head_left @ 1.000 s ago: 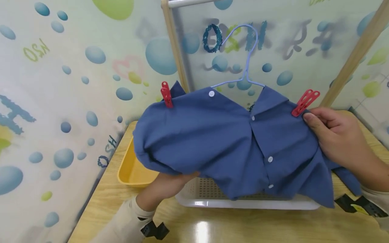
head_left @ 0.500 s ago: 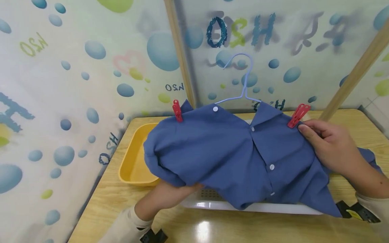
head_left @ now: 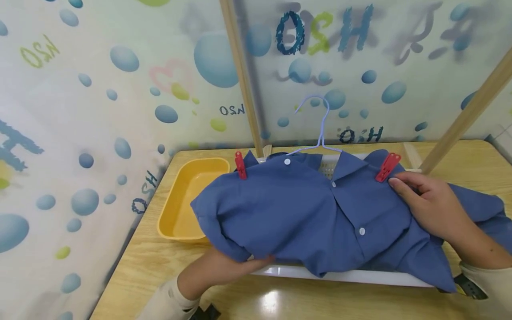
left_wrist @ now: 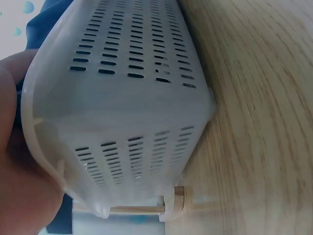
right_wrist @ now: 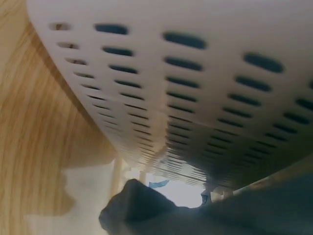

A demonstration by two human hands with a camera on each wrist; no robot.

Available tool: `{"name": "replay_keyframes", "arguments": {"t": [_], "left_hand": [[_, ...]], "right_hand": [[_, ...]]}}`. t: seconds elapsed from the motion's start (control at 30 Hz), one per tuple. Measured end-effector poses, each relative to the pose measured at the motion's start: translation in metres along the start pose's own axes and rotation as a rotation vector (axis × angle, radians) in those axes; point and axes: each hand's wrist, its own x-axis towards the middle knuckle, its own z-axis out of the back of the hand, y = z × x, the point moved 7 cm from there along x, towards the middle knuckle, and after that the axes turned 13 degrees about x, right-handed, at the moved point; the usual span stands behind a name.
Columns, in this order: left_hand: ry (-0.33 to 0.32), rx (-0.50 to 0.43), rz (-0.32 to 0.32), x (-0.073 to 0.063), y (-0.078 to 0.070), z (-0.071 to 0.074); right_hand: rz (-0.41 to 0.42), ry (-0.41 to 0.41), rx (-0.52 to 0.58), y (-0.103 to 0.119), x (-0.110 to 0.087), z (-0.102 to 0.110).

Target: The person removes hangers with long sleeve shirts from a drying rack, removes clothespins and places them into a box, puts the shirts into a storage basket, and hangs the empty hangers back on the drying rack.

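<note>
A blue button-up shirt (head_left: 276, 209) lies draped over a white perforated basket (head_left: 360, 275), on a thin lilac hanger (head_left: 322, 129). One red clothespin (head_left: 241, 165) sits at its left shoulder and another red clothespin (head_left: 388, 167) at its right. My right hand (head_left: 436, 211) pinches the shirt right below the right clothespin, thumb on the front. My left hand (head_left: 224, 269) reaches under the shirt's lower left edge, its fingers hidden by cloth; I cannot tell whether they grip. In the left wrist view, that hand is by the rim of the basket (left_wrist: 132, 93). The right wrist view shows the basket's slotted side (right_wrist: 186, 83).
A yellow tub (head_left: 182, 209) stands left of the basket on the wooden table (head_left: 160, 275). Two wooden posts, the left post (head_left: 242, 71) and the slanted right post (head_left: 472, 111), rise behind. A bubble-patterned wall (head_left: 120, 111) closes off the left and back.
Both hands have lowered the shirt with its hanger and clothespins toward the basket. More of the yellow tub shows, and the head view has shifted slightly. The right hand keeps its pinch.
</note>
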Motion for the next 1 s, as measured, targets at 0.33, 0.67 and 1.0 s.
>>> {"name": "replay_keyframes", "arguments": {"t": [0.33,0.67,1.0], "left_hand": [[-0.04,0.105,-0.018,-0.022,0.011,0.025],[-0.702,0.119,-0.164,-0.037,0.009,0.098],[-0.866,0.18,-0.103,-0.003,-0.019,0.117]], "right_hand": [[0.04,-0.038,-0.038,0.0,-0.005,-0.005],[0.053,-0.08,-0.034,0.0,-0.008,-0.003],[0.065,-0.143,-0.03,-0.001,-0.01,0.009]]}}
